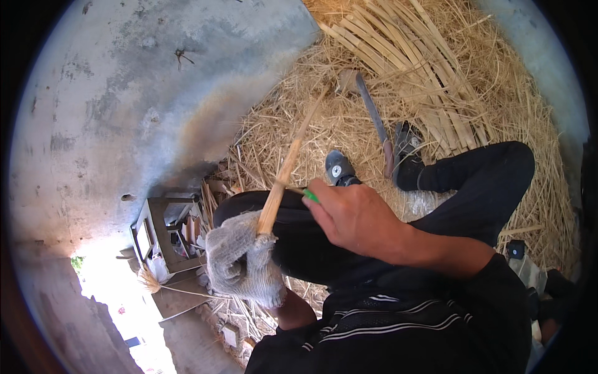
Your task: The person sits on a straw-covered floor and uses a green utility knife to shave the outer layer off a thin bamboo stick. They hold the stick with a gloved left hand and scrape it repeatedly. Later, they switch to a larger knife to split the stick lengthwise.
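A grey knitted glove covers my left hand [240, 255], which is closed around the lower end of a long, pale strip of split bamboo or wood [289, 159]. The strip slants up and away over my left knee, its far end narrowing above the straw-covered floor. My bare right hand [364, 218] is closed on a small green-handled tool [310, 196]. Its thin tip meets the strip a little above the glove; my fist hides most of the handle, so the exact kind cannot be told.
Beyond my shoes lies a long-bladed machete [374, 112] with a brown handle. A pile of split strips [405, 56] rests on shavings [523, 118] at the far right. On the left stand a concrete wall [137, 112] and a small dark frame stool [165, 234].
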Action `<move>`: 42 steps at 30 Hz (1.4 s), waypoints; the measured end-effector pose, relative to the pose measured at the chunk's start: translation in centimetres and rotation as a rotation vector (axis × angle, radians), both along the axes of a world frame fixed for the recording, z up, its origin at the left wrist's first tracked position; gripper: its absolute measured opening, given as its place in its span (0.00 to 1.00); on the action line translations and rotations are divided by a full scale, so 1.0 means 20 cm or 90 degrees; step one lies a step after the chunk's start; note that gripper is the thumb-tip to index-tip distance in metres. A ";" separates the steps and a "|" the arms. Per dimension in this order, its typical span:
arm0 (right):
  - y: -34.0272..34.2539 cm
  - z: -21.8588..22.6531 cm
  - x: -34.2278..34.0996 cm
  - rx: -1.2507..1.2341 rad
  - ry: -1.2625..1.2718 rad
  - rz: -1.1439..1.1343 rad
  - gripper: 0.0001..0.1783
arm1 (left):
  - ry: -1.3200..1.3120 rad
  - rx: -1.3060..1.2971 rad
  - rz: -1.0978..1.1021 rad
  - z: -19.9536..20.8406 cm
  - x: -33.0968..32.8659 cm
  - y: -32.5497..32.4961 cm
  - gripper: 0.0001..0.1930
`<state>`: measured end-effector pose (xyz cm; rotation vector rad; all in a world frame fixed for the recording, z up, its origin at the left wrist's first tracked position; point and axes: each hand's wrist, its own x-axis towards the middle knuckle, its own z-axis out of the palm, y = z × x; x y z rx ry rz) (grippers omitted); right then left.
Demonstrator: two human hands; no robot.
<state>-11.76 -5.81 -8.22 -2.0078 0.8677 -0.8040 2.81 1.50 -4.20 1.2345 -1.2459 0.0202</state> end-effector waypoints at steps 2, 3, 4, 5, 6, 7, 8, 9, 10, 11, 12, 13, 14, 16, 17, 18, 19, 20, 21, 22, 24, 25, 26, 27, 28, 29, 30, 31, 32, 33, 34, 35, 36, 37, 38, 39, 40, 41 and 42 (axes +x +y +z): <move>0.03 0.05 0.00 -0.079 -0.130 0.048 0.09 | -0.016 0.018 0.042 0.02 -0.03 -0.01 0.11; 0.03 0.01 0.03 -0.077 -0.188 0.036 0.09 | -0.023 0.026 0.064 0.03 -0.04 -0.01 0.09; 0.01 -0.03 0.04 -0.075 -0.109 0.007 0.09 | -0.018 0.037 0.068 0.03 -0.05 -0.02 0.09; -0.03 -0.06 0.06 -0.072 -0.038 -0.016 0.09 | -0.020 0.048 0.080 0.04 -0.06 -0.02 0.08; -0.06 -0.08 0.07 -0.069 0.033 -0.040 0.09 | -0.022 0.058 0.092 0.06 -0.06 -0.02 0.08; -0.08 -0.08 0.09 -0.070 0.053 -0.053 0.09 | -0.035 0.084 0.091 0.07 -0.04 0.00 0.06; -0.06 -0.06 0.09 -0.077 0.027 -0.030 0.09 | -0.042 0.081 0.105 0.07 -0.04 0.01 0.06; -0.02 -0.03 0.08 -0.083 0.002 -0.008 0.09 | -0.050 0.079 0.118 0.07 -0.04 0.02 0.06; 0.02 0.01 0.08 -0.083 -0.022 0.017 0.09 | -0.056 0.084 0.133 0.07 -0.04 0.03 0.06; 0.03 0.04 0.08 -0.098 -0.042 0.015 0.09 | -0.045 0.082 0.138 0.06 -0.04 0.03 0.06; 0.05 0.07 0.09 -0.112 -0.062 0.014 0.09 | -0.034 0.080 0.143 0.06 -0.05 0.02 0.07; 0.07 0.08 0.09 -0.127 -0.080 0.010 0.09 | -0.021 0.077 0.145 0.05 -0.06 0.01 0.07; 0.04 0.04 0.10 -0.131 -0.031 -0.025 0.09 | -0.004 0.079 0.130 0.06 -0.06 0.01 0.07; -0.06 -0.02 0.12 -0.141 0.068 -0.097 0.09 | 0.031 0.080 0.099 0.07 -0.08 0.00 0.07; -0.03 0.00 0.11 -0.105 0.080 -0.094 0.09 | 0.106 0.061 0.072 0.05 -0.07 0.01 0.07; 0.00 0.04 0.10 -0.100 0.021 -0.049 0.09 | 0.067 0.053 0.100 0.05 -0.06 0.01 0.06; 0.03 0.08 0.09 -0.092 -0.033 -0.006 0.09 | 0.032 0.049 0.125 0.05 -0.05 0.01 0.06; 0.06 0.11 0.09 -0.084 -0.088 0.037 0.09 | -0.002 0.045 0.150 0.05 -0.05 0.01 0.06; 0.08 0.10 0.10 -0.105 -0.102 0.029 0.10 | 0.006 0.048 0.137 0.05 -0.05 0.01 0.06; 0.05 0.06 0.12 -0.125 -0.063 -0.003 0.10 | 0.013 0.051 0.126 0.06 -0.05 0.01 0.06; -0.02 -0.02 0.13 -0.158 0.019 -0.070 0.10 | 0.056 0.058 0.109 0.07 -0.06 0.02 0.05; 0.01 0.04 0.13 -0.096 0.044 -0.055 0.10 | 0.088 0.054 0.107 0.08 -0.06 0.01 0.05; 0.03 0.09 0.12 -0.103 0.038 -0.021 0.10 | 0.117 0.058 0.105 0.08 -0.06 0.02 0.05; 0.05 0.13 0.11 -0.109 0.031 0.013 0.10 | 0.112 0.068 0.114 0.07 -0.03 0.03 0.06; 0.06 0.15 0.10 -0.118 0.028 0.043 0.10 | 0.048 0.071 0.130 0.07 -0.01 0.03 0.06; 0.09 0.16 0.10 -0.141 -0.067 0.053 0.10 | -0.017 0.075 0.144 0.06 0.00 0.04 0.06; 0.06 0.11 0.11 -0.157 -0.037 0.012 0.10 | -0.082 0.077 0.158 0.06 0.01 0.04 0.06; -0.01 0.02 0.12 -0.169 -0.004 -0.029 0.10 | -0.088 0.079 0.128 0.05 0.01 0.04 0.05; -0.04 -0.03 0.13 -0.183 0.028 -0.068 0.11 | -0.021 0.075 0.119 0.05 -0.01 0.04 0.05; -0.04 -0.05 0.14 -0.143 0.065 -0.080 0.11 | 0.046 0.072 0.109 0.05 -0.04 0.03 0.05; -0.04 0.00 0.14 -0.123 0.065 -0.051 0.11 | 0.112 0.061 0.108 0.06 -0.07 0.03 0.05; -0.02 0.06 0.12 -0.096 0.065 -0.024 0.10 | 0.169 0.062 0.101 0.07 -0.07 0.03 0.06; 0.00 0.09 0.12 -0.069 0.065 0.002 0.10 | 0.119 0.063 0.121 0.06 -0.05 0.05 0.06; 0.01 0.10 0.12 -0.088 0.031 0.012 0.10 | 0.073 0.054 0.133 0.05 -0.02 0.04 0.06; 0.04 0.09 0.12 -0.107 -0.002 0.022 0.10 | 0.027 0.046 0.146 0.04 -0.01 0.04 0.06; 0.06 0.08 0.12 -0.127 -0.035 0.033 0.10 | 0.009 0.048 0.142 0.04 -0.01 0.03 0.06; 0.02 0.03 0.13 -0.153 -0.002 -0.014 0.11 | 0.032 0.045 0.135 0.05 -0.02 0.03 0.06; -0.06 -0.05 0.13 -0.177 0.037 -0.064 0.11 | 0.059 0.045 0.123 0.05 -0.03 0.01 0.06; -0.09 -0.12 0.13 -0.201 0.076 -0.113 0.11 | 0.086 0.044 0.112 0.05 -0.05 0.01 0.06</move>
